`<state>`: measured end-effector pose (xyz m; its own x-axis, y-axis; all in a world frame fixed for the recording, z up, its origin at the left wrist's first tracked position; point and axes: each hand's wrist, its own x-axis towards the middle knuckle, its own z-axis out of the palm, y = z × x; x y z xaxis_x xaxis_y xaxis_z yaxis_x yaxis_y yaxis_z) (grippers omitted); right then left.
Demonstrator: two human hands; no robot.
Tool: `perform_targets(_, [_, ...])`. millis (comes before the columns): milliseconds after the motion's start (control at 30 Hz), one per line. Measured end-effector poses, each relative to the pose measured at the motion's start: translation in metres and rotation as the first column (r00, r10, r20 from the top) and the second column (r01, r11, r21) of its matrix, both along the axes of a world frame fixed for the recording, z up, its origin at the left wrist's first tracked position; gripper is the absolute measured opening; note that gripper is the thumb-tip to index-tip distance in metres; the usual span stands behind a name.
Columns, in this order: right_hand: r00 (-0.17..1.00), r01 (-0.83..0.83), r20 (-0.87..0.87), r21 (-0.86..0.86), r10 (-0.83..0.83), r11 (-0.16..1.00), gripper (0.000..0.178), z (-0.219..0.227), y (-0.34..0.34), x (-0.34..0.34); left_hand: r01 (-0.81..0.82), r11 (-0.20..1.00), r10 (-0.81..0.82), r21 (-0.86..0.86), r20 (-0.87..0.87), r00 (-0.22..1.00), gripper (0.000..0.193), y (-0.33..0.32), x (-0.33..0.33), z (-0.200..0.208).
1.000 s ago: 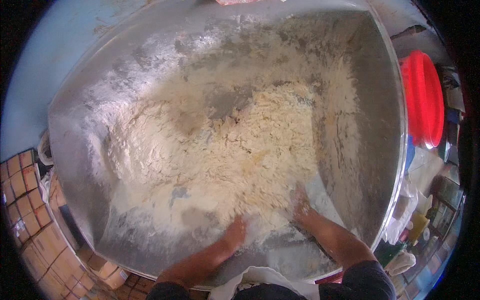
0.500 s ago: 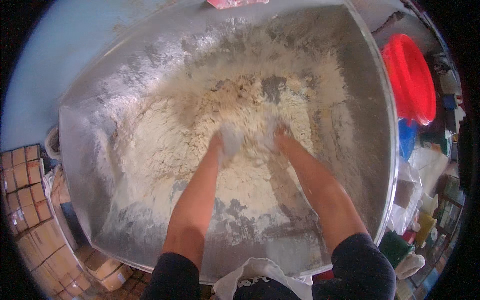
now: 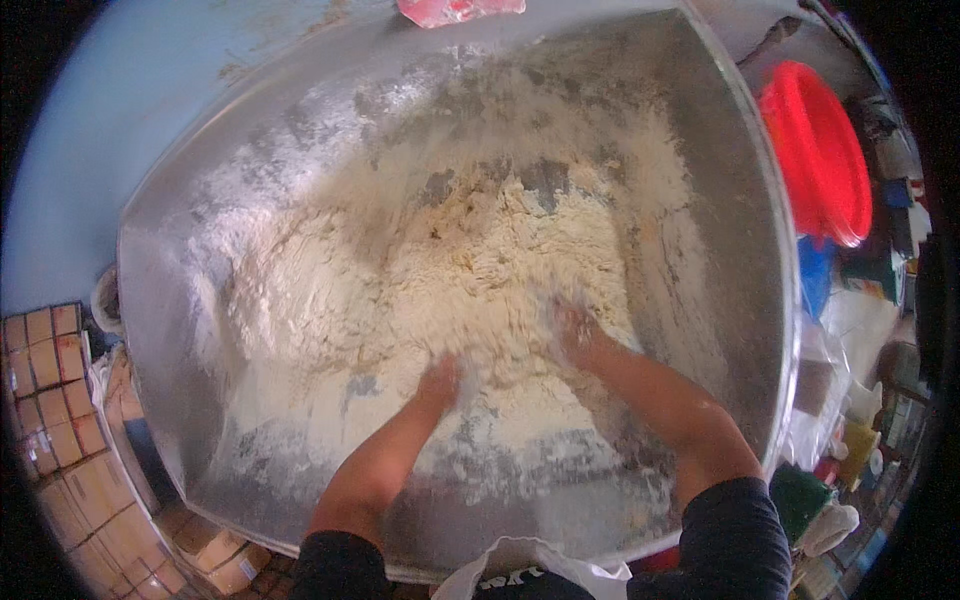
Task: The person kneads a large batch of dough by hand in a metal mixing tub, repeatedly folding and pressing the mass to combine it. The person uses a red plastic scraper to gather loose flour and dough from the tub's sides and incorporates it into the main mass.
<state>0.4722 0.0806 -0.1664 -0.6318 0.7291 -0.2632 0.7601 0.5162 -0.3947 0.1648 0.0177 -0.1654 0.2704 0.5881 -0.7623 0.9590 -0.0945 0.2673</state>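
Note:
Pale, floury dough mixture (image 3: 470,270) lies loose and crumbly across the bottom of a large metal trough (image 3: 165,330). Down in its near part is my left hand (image 3: 443,380), blurred and partly covered by the flour. Farther to the right and a little deeper, my right hand (image 3: 574,322) touches the same mixture. Motion smears the fingers of both hands, so whether they grip any of it does not show. Bare metal shows through thin flour on the near floor of the trough.
A red plastic tub (image 3: 812,155) stands beyond the right rim, above a blue container (image 3: 815,275). Stacked cardboard boxes (image 3: 75,420) line the left side. On the far rim rests a pink-red object (image 3: 460,10). Clear plastic bags (image 3: 815,400) hang at the right.
Both hands have come back toward me, the left farther than the right. They have also moved apart. More of the mixture in the middle is uncovered.

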Motion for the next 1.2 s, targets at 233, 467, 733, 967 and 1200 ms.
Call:
perform_targets(233, [0.806,0.05,0.556,0.28,-0.205,0.959,0.061,-0.133,0.181,-0.021,-0.805,0.552,0.529,-0.217,0.837,0.138,0.052,0.205,-0.025,-0.183])
perform_targets(467, [0.401,0.51,-0.174,-0.773,-0.899,0.377,0.053,-0.069,0.071,-0.025,-0.691,0.707,0.619,-0.153,0.606,0.5,0.059,0.176,0.058,-0.03])
perform_targets(733, [0.916,0.097,0.399,-0.314,0.038,0.944,0.079,0.064,-0.045,0.006,0.132,0.987,-0.092,-0.087,0.361,0.928,0.04,-0.047,0.039,0.104])
perform_targets(967, [0.878,0.379,0.317,-0.007,-0.358,0.925,0.063,-0.063,0.166,-0.06,0.145,0.989,-0.149,0.037,0.151,0.977,0.042,-0.043,-0.03,0.07])
perform_targets(1200, [0.978,0.196,0.002,-0.356,-0.209,0.914,0.069,-0.003,-0.015,-0.051,-0.721,0.671,0.537,0.17,0.56,0.632,0.044,0.123,0.024,-0.045])
